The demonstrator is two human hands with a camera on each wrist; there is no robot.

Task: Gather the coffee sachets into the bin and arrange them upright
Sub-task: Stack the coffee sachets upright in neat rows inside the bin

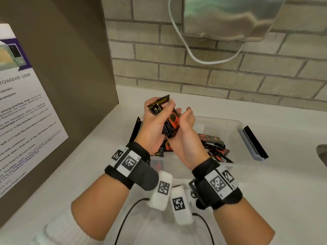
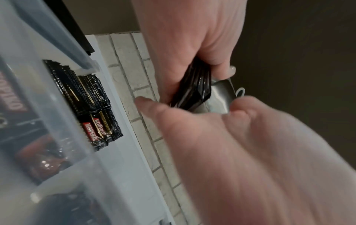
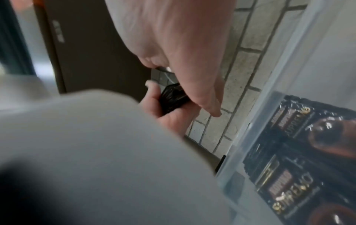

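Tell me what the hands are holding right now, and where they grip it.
A stack of coffee sachets, held above the bin: left hand around its upper end, right hand cupping its lower end.

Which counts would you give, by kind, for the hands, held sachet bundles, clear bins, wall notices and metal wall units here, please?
Hands: 2 (left hand, right hand)
Sachet bundle held in both: 1
Clear bin: 1
Wall notice: 1
Metal wall unit: 1
Total: 6
Loose sachets in the bin overlap too much to count.
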